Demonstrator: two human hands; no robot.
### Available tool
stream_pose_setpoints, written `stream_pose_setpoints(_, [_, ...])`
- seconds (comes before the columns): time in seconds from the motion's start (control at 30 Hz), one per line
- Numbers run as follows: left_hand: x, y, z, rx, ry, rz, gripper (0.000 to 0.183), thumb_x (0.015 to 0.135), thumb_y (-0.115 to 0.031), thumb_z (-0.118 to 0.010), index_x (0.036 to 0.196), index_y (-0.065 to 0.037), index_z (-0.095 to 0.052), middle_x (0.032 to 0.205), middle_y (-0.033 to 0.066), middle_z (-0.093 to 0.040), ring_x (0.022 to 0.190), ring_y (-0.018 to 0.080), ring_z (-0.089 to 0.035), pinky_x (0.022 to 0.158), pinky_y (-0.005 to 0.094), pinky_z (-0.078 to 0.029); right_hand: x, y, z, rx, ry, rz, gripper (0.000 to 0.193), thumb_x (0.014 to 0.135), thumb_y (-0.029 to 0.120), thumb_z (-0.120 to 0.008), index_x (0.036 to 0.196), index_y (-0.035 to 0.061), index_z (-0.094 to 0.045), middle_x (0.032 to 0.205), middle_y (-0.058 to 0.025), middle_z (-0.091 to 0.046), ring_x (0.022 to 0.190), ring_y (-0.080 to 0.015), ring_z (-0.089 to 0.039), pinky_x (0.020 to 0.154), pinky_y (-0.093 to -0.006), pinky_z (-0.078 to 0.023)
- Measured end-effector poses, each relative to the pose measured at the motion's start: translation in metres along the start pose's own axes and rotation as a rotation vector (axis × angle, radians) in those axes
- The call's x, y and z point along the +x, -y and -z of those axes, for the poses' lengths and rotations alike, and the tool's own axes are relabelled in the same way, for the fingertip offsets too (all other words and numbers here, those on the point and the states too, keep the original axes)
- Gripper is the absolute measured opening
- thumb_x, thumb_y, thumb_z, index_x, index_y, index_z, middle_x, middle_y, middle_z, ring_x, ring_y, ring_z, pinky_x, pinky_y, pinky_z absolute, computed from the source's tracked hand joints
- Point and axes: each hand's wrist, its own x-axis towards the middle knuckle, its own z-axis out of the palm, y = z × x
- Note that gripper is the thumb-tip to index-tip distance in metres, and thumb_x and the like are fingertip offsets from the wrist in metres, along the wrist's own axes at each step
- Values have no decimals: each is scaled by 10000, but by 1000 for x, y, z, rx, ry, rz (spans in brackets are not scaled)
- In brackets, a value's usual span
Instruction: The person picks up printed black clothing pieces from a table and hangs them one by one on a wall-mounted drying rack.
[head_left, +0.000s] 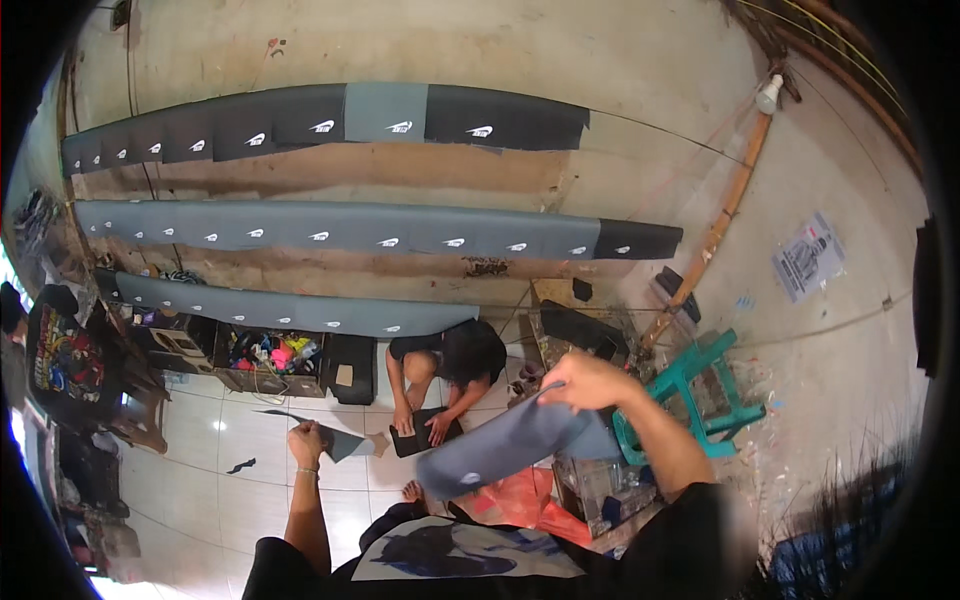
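Observation:
My right hand (588,381) is raised at the right, its fingers pinched on the upper corner of a grey fabric panel (500,448). The panel hangs slanting down to the left and carries a small white print near its lower end. Lower and to the left, my left hand (306,442) is closed on a smaller dark grey fabric piece (343,442). A thin dark end of it sticks out to the left of my fingers. The two pieces are apart from each other.
A co-worker (470,350) in black crouches ahead, both hands on a dark panel (425,432) on the tiled floor. Printed grey and black panels (340,225) hang in rows along the wall. A green plastic stool (690,395) tilts at the right, near an orange-red plastic sheet (520,500).

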Motion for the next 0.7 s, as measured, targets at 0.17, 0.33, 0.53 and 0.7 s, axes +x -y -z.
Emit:
stream_pose_setpoints(0.17, [15, 2, -8, 338, -158, -165, 189, 736, -180, -672, 811, -10, -712, 707, 196, -662, 667, 303, -665, 659, 389, -513, 5, -21, 137, -39, -140, -123, 255, 812, 212, -678, 861, -37, -670, 637, -85, -606, 526, -156, -625, 475, -280, -491])
stream_pose_setpoints(0.33, [27, 15, -7, 336, -207, -90, 206, 751, -149, -666, 860, 23, -697, 828, 202, -679, 763, 327, -666, 712, 385, -511, -30, 3, 301, -82, -621, -32, 250, 784, 256, -704, 829, 10, -687, 715, -22, -621, 594, -98, -563, 489, -234, -486])
stream_pose_setpoints(0.53, [13, -2, -27, 303, -422, -13, 199, 771, -120, -654, 877, 43, -695, 858, 204, -684, 769, 317, -666, 729, 382, -506, -36, -24, 453, -28, -927, 235, 295, 856, 286, -650, 1034, 50, -644, 838, 20, -631, 753, -55, -567, 602, -213, -470])
stream_pose_setpoints(0.7, [-2, -14, -57, 352, -595, -24, 191, 770, -138, -617, 845, 21, -690, 766, 198, -660, 723, 325, -646, 680, 394, -489, 24, -110, 510, 165, -941, 515, 450, 853, 226, -661, 1239, 28, -540, 965, -23, -634, 829, -75, -579, 719, -218, -474])
